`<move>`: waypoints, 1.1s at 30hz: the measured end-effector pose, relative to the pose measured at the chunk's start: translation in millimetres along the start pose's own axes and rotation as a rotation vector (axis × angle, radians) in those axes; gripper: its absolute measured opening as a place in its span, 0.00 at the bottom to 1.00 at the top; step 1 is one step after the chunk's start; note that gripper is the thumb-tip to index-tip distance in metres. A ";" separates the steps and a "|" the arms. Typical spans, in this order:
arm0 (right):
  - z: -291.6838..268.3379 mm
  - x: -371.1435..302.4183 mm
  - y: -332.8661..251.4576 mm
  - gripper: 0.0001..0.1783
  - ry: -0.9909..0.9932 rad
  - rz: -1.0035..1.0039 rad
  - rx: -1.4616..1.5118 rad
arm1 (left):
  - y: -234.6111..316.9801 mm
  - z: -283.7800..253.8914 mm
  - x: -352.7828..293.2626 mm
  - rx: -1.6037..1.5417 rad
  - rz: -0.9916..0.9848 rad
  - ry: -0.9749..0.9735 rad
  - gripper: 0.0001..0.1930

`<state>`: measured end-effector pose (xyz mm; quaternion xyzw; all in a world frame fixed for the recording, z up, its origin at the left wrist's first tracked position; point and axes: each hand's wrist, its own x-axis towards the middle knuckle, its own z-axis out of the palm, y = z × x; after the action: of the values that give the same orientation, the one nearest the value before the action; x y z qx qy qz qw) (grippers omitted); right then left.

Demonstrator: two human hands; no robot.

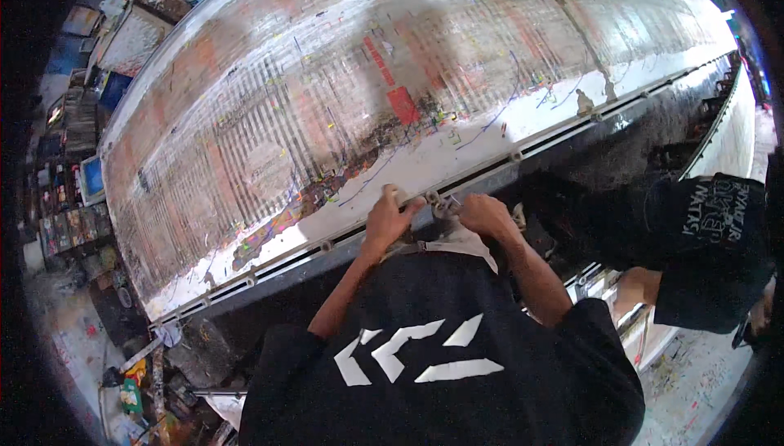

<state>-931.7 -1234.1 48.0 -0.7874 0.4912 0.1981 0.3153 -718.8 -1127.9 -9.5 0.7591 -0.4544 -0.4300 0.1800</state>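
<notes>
Just in front of my torso, at the near edge of a long pale table [359, 193], both my hands are working. My left hand [390, 219] is by the edge rail [327, 245], its thumb stretched out to the right and apart from the fingers. Beside the thumb sit small round metal fittings [438, 202] on the rail. My right hand [488, 217] is closed at the right of these fittings, its fingers pinching something thin and small that I cannot make out. Grey cloth [453, 238] shows below the hands.
A red rectangular patch [403, 105] and ink marks cover the table top. On the right, another person in a black shirt [710, 234] stands close. Shelves of stacked items [73, 225] line the left, with clutter [135, 385] on the floor.
</notes>
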 end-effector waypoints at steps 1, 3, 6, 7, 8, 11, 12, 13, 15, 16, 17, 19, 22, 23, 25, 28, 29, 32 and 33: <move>1.8 -5.9 13.1 0.27 -0.020 0.043 0.204 | -3.1 0.7 0.1 -0.047 -0.019 0.118 0.28; 14.0 -4.0 37.3 0.31 -0.052 0.073 0.411 | -35.4 5.7 6.1 -0.095 -0.058 0.236 0.28; 32.6 14.2 70.0 0.33 -0.115 0.128 1.183 | -45.3 14.7 35.5 0.329 0.442 0.379 0.25; 45.5 24.9 89.3 0.30 -0.032 0.205 1.239 | 0.8 13.9 40.1 0.303 0.384 0.305 0.23; 54.4 34.5 103.7 0.28 0.044 0.274 1.291 | 40.3 15.5 41.6 0.282 0.319 0.239 0.22; 45.7 53.6 135.9 0.26 0.253 0.474 1.351 | 103.7 37.0 58.7 0.167 0.433 0.156 0.21; 38.9 54.4 153.7 0.26 0.369 0.544 1.400 | 122.1 50.0 65.4 0.177 0.485 0.185 0.21; 33.7 52.7 172.7 0.26 0.364 0.542 1.399 | 135.9 67.1 71.8 0.185 0.532 0.210 0.20; 18.5 49.3 207.0 0.24 0.379 0.476 1.482 | 162.6 97.2 88.7 0.216 0.544 0.187 0.20; 9.5 46.4 218.8 0.24 0.379 0.481 1.483 | 173.5 114.3 98.6 0.243 0.559 0.155 0.20; -1.6 45.7 226.4 0.22 0.398 0.479 1.337 | 177.5 128.1 107.0 0.246 0.541 0.163 0.20; -17.5 50.6 235.8 0.21 0.600 0.389 0.881 | 185.1 153.2 122.8 0.410 0.493 0.195 0.21; -54.6 47.9 234.7 0.24 0.800 0.290 0.626 | 180.8 178.9 131.7 0.419 0.486 0.244 0.24; -70.3 51.6 231.2 0.27 0.773 0.357 0.570 | 179.2 180.7 132.9 0.425 0.459 0.249 0.24; -85.8 60.9 241.8 0.28 0.732 0.312 0.519 | 181.2 186.2 131.4 0.385 0.506 0.310 0.26; -89.7 80.4 256.6 0.26 0.654 0.244 0.372 | 193.7 185.7 129.9 0.405 0.516 0.431 0.27; -96.0 78.3 251.7 0.26 0.560 0.267 0.427 | 191.5 185.7 129.3 0.417 0.485 0.441 0.27; -96.2 76.0 235.9 0.26 0.441 0.258 0.454 | 182.3 189.7 132.0 0.417 0.430 0.397 0.28; -94.3 74.6 230.9 0.26 0.433 0.235 0.440 | 177.9 191.2 132.2 0.426 0.447 0.429 0.27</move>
<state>-1106.1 -1421.3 0.0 -0.6624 0.6652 -0.0495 0.3411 -941.4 -1310.0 -64.2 0.7344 -0.6401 -0.1074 0.1984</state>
